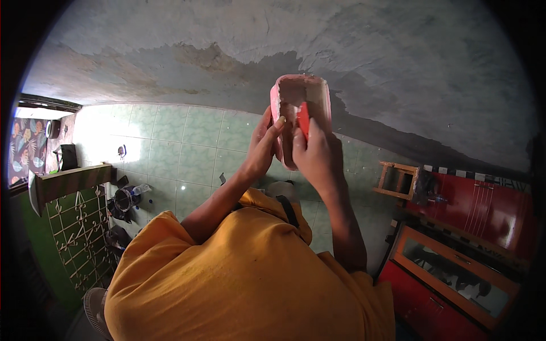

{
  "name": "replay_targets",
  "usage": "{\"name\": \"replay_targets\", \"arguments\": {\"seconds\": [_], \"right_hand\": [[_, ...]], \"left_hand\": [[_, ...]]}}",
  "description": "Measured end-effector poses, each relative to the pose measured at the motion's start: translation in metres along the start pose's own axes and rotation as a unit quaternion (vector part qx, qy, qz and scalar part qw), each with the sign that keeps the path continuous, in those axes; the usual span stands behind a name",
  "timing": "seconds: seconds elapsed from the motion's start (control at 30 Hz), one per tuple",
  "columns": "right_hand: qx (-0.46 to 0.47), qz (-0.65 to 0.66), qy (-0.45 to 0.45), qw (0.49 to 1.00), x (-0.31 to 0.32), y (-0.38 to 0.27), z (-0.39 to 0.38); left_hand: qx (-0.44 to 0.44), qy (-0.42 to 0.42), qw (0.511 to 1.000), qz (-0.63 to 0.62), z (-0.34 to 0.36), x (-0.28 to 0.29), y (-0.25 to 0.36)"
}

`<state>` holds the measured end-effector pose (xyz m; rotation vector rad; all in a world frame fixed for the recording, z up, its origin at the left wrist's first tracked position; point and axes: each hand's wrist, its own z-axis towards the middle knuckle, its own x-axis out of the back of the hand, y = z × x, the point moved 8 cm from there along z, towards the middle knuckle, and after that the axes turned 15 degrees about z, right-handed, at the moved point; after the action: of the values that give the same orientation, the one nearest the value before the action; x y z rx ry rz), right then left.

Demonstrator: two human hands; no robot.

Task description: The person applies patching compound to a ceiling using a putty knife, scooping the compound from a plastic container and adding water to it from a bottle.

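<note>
Container (274, 101), pink and oblong with rounded corners, is held up in front of the wall (409, 57), well above the floor (196, 136). Whitish-grey residue coats its inside and speckles the rim at the far end. A flat red tool (304, 118) dips into it, tilted, near the middle.

The left hand (263, 145) is clamped on the container's left edge, its thumb hooked over the rim and the other fingers mostly hidden outside. The right hand (317, 150) is closed on the red tool above the near half, knuckles upward. Both forearms reach forward from an orange-yellow shirt (244, 273).

The wall is grey, with a darker, ragged-edged band low down; the floor has pale green tiles. Red cabinets (438, 304) with wooden frames stand at right, a pale metal lattice (79, 233) at left.
</note>
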<state>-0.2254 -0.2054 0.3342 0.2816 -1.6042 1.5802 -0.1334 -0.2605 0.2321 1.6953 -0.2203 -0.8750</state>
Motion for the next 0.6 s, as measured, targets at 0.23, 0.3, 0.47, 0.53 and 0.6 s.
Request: {"name": "replay_targets", "arguments": {"seconds": [0.23,0.3,0.47,0.53,0.6], "right_hand": [[-0.048,0.078,-0.012,0.996,0.019,0.004,0.018],[-0.042,-0.03,-0.028,0.998,0.011,0.011,0.024],[-0.107,-0.075,-0.061,0.99,0.031,0.028,0.028],[-0.112,-0.137,-0.141,0.974,0.019,0.032,0.023],[-0.107,-0.135,-0.145,0.974,0.016,0.039,0.02]], "left_hand": [[0.035,-0.046,0.992,-0.11,-0.002,-0.012,-0.011],[0.061,-0.055,0.988,-0.134,-0.003,-0.012,-0.019],[0.14,-0.063,0.973,-0.173,-0.015,-0.015,-0.029],[0.153,-0.038,0.977,-0.145,-0.017,-0.015,-0.03],[0.166,-0.015,0.979,-0.116,-0.019,-0.013,-0.035]]}}
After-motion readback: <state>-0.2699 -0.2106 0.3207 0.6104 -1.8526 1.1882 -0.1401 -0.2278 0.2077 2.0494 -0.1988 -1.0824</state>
